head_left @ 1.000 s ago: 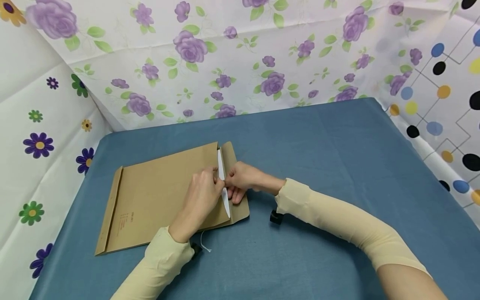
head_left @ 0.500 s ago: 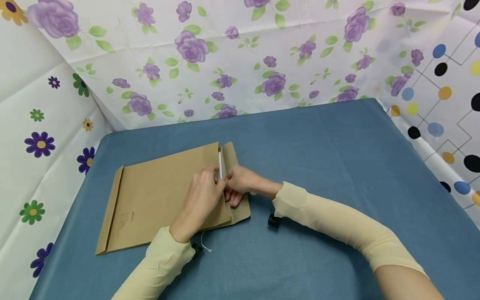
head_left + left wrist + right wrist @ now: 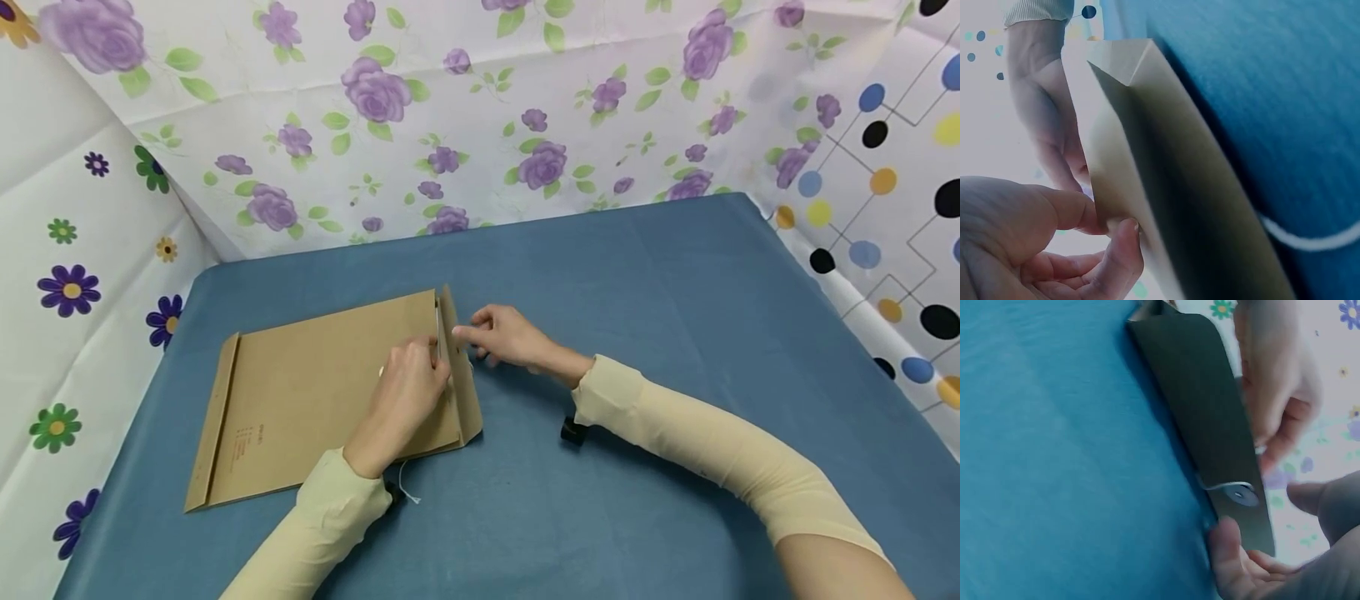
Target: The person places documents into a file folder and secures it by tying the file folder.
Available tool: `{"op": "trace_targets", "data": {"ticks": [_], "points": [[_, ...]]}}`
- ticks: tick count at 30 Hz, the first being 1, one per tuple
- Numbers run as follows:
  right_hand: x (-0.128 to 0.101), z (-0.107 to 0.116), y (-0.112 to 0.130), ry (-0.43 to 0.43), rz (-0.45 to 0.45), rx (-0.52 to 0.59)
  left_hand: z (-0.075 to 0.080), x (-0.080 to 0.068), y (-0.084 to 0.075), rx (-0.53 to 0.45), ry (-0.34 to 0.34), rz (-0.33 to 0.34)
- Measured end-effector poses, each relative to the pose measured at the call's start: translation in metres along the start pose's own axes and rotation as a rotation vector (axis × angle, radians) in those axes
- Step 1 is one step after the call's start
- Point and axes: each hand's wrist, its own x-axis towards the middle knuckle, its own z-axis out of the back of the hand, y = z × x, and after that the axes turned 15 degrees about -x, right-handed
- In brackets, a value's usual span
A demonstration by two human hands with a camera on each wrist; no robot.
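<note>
A brown kraft-paper file envelope (image 3: 315, 392) lies flat at the left of the table. Its end flap (image 3: 467, 400) stands raised on the right side, with a thin sliver of white paper (image 3: 439, 329) in the mouth. My left hand (image 3: 405, 379) pinches the mouth's edge between thumb and fingers, seen close in the left wrist view. Beside the flap's outer side, my right hand (image 3: 506, 335) has its thumb spread from its fingers. In the right wrist view, its fingertips are at the flap's outer face, near a round string button (image 3: 1241, 495).
A blue cloth (image 3: 637, 333) covers the table. White string (image 3: 408, 483) trails from the envelope's near edge. Flower-printed sheets (image 3: 465, 117) rise behind and to the left, and a dotted sheet (image 3: 892, 225) stands at the right. Dark wrist cameras hang below both sleeves.
My right hand has left the flap's inner side and moved to its outer side. The flap has swung up toward the mouth, and less white paper shows. My left hand keeps its place.
</note>
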Motion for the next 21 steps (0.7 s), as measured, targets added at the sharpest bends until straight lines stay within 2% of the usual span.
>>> {"op": "trace_targets", "data": {"ticks": [3, 6, 10, 16, 21], "points": [[0.002, -0.005, 0.0, 0.095, 0.028, -0.025, -0.001, -0.001, 0.001, 0.027, 0.002, -0.011], [0.003, -0.01, 0.003, 0.132, 0.044, -0.063, -0.002, -0.003, 0.003, 0.061, 0.009, -0.012], [0.003, -0.011, 0.006, 0.191, 0.023, -0.085, -0.001, -0.005, 0.006, 0.091, 0.027, -0.006], [0.001, -0.008, 0.001, 0.267, 0.038, -0.077, 0.007, -0.005, 0.012, 0.125, 0.126, 0.007], [0.0, -0.007, -0.001, 0.264, 0.063, -0.111, 0.014, 0.002, 0.015, 0.168, 0.216, -0.064]]}}
